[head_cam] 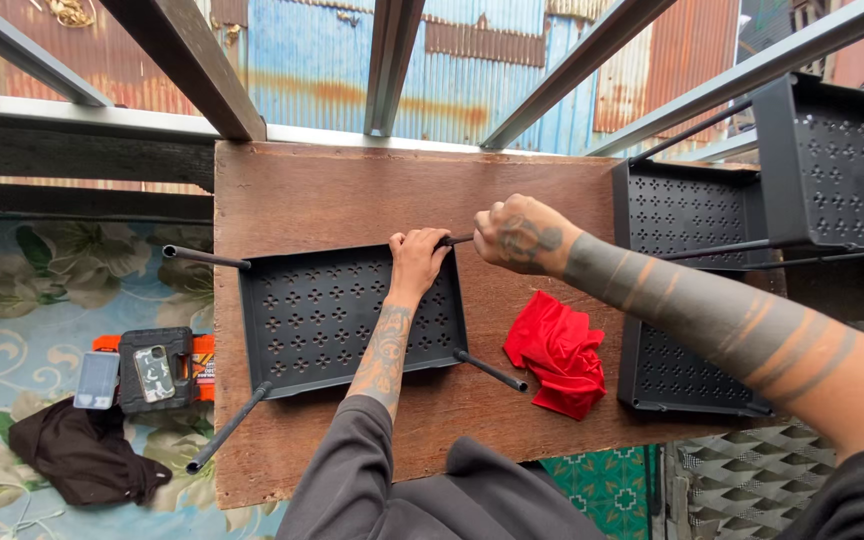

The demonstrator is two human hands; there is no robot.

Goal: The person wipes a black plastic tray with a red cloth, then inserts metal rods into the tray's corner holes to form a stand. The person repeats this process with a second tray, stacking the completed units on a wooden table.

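Tray: a black metal tray (352, 315) with small holes lies flat on the brown tabletop (352, 190), in the middle of the frame.
Legs: 4 thin black rods stick out from its corners; the top right rod (459, 239) is the one being worked on.
Left hand: the left hand (418, 258) presses on the tray's top right corner, fingers curled over the rim, grip closed on the tray.
Right hand: the right hand (520, 235) is closed in a fist around the end of that rod.
Doing it well: I think the tray must be held still while the rod is turned straight, not at a slant.
Nearby: a red cloth (559, 352) lies just right of the tray; more black trays (692, 300) sit at the right; a phone (155, 372) lies at the lower left.
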